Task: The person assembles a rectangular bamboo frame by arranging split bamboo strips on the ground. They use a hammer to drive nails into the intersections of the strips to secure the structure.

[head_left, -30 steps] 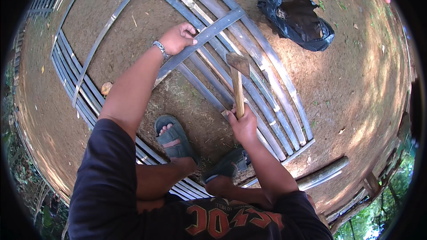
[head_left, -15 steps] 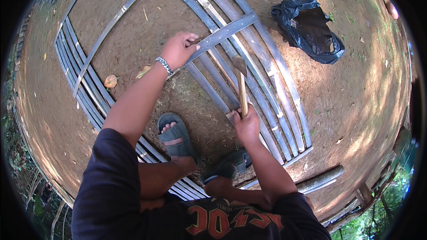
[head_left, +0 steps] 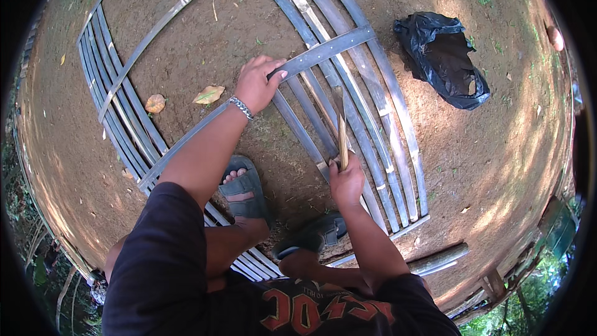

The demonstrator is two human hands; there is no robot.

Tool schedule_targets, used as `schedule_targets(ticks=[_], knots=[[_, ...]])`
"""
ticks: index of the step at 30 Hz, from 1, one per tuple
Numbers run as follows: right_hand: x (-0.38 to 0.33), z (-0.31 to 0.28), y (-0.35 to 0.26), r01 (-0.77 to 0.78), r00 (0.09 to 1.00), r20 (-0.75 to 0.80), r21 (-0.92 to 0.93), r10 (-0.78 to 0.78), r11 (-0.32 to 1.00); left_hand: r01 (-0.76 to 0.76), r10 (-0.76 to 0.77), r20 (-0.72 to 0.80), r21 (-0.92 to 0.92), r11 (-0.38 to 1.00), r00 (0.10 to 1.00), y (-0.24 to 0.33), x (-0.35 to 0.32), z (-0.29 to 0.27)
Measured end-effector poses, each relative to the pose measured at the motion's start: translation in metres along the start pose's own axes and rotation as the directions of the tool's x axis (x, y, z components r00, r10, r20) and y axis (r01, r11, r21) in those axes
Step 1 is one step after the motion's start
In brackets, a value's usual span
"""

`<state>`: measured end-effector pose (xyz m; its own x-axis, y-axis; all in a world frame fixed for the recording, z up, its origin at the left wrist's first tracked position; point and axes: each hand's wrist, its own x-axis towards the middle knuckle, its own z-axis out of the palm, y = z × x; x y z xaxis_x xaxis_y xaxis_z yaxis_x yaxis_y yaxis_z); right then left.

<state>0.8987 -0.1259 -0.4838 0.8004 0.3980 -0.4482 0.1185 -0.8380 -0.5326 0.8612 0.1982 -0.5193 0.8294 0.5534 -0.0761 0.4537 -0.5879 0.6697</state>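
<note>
My left hand (head_left: 258, 83) is closed round a dark bamboo cross slat (head_left: 323, 53), thumb on its near side and fingers over the far side. Small pale dots, perhaps nail heads, run along that slat. It lies across several long bamboo strips (head_left: 357, 130) on the right. My right hand (head_left: 347, 180) grips the wooden handle of a small hatchet (head_left: 342, 134). Its dark metal head points away from me over the strips and looks narrow from here. The hatchet's edge is hard to make out.
A crumpled black plastic bag (head_left: 416, 31) stands open at the far right. Another bundle of bamboo strips (head_left: 118, 87) lies on the left, joined by a second cross slat (head_left: 158, 28). Dry leaves (head_left: 209, 94) dot the dirt. Cut bamboo poles (head_left: 441, 258) lie at the lower right.
My left hand has shifted a little to the right along the cross slat and now closes over it. The hatchet has turned, so its head appears narrower. The whole view has moved slightly.
</note>
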Motion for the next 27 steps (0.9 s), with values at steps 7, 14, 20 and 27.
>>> schedule_targets(ticks=[7, 14, 20, 27], knots=[[0.0, 0.003, 0.002, -0.042, 0.999, -0.022, 0.006, 0.042, 0.999, -0.015, 0.015, -0.029, -0.002, 1.0, 0.999, 0.0, -0.001, 0.003], [-0.001, 0.003, -0.002, -0.008, 0.999, -0.032, -0.017, 0.008, 1.0, -0.022, 0.023, -0.02, 0.049, 0.999, 1.0, -0.002, 0.0, 0.001], [-0.001, 0.002, -0.006, -0.056, 0.997, -0.043, 0.008, 0.056, 0.998, -0.012, 0.012, -0.005, 0.02, 1.0, 1.0, 0.0, 0.001, -0.001], [-0.001, -0.002, -0.01, -0.064, 0.997, -0.047, 0.048, 0.066, 0.997, -0.159, 0.037, -0.451, -0.236, 0.959, 0.892, 0.104, 0.041, -0.008]])
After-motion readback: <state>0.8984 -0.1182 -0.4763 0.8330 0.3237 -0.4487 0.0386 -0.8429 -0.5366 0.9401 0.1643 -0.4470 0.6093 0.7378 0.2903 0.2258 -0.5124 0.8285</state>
